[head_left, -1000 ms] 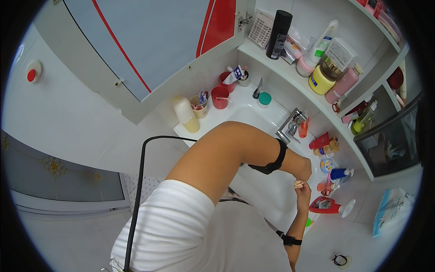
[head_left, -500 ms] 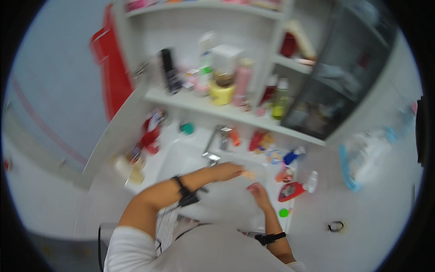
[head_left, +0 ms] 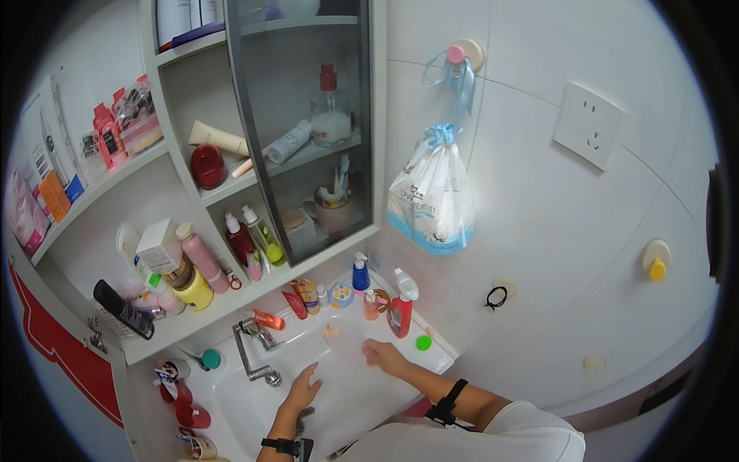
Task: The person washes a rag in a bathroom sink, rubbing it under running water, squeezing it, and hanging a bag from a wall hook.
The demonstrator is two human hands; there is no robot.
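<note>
- The red cup (head_left: 192, 416) and the green-topped jar (head_left: 211, 359) stand at the far left of the sink (head_left: 350, 396); a wide swing of my left elbow could clip the cup.
- The metal tap (head_left: 246, 350) juts over the basin just left of my fingers, so lifting carelessly could knock my knuckles on the spout.
- My left hand (head_left: 302, 387) hangs over the basin, its grip spread, with nothing visible in it; it is poorly placed to catch anything that slips.
- The small peach-coloured thing (head_left: 332, 331) shows towards the back of the basin, between my hands. I can't tell whether it rests there or hangs in the air; if loose, it could slide down the smooth slope.
- My right hand (head_left: 385, 359) is curled near it, fingers together; I can't tell whether that grip pinches anything. A hasty reach could push the peach thing away.
- The red spray bottle (head_left: 400, 312) stands behind my right hand, and the green disc (head_left: 424, 343) lies beside it; drawing back sideways could topple one or sweep off the other.
</note>
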